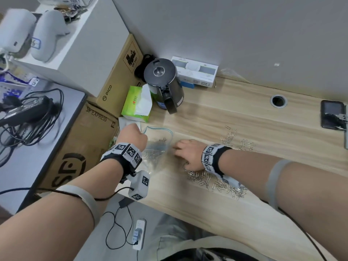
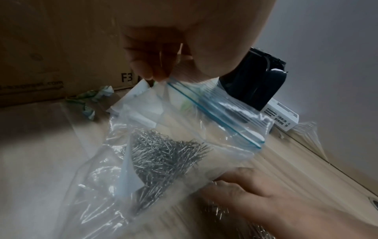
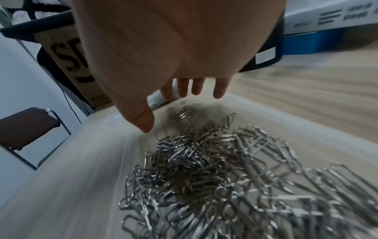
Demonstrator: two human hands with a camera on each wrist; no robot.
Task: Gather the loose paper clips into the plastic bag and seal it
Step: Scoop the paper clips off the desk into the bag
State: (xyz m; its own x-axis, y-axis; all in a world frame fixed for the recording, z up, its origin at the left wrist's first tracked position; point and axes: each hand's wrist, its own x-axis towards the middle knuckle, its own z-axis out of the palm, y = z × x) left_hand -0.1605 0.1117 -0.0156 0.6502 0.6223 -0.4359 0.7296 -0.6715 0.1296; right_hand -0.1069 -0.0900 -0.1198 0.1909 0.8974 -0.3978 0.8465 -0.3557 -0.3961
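Left hand [image 2: 163, 48] pinches the top corner of the plastic bag [image 2: 155, 161] at its blue zip strip, thumb and fingertips curled tight on the rim and lifting it so the mouth gapes toward the right hand. The bag's lower part sags on the wooden desk [image 1: 235, 113]; a heap of clips already sits inside it, below the left fingers.

Right hand [image 1: 186, 153] is flat, palm down, fingers [image 3: 220, 89] straight and slightly spread, holding nothing. The fingertips are at the bag's open edge; whether they touch the plastic I can't tell because of blur. Loose paper clips [image 3: 214, 169] are piled on the desk under the right palm and wrist; a thinner scatter lies beyond the wrist, on the side away from the bag.

Around:
- Black kettle [image 1: 165, 81] stands beyond the left fingers, past the bag mouth.
- Green tissue pack [image 1: 136, 104] is just left of the kettle, near the left knuckles.
- White carton [image 1: 195, 72] is against the wall behind the kettle.
- Cardboard boxes [image 1: 84, 136] are stacked outside the left hand, right at the desk edge.
- Phone [image 1: 332, 115] is far off past the right wrist.

No object lies between the right fingertips and the bag mouth.
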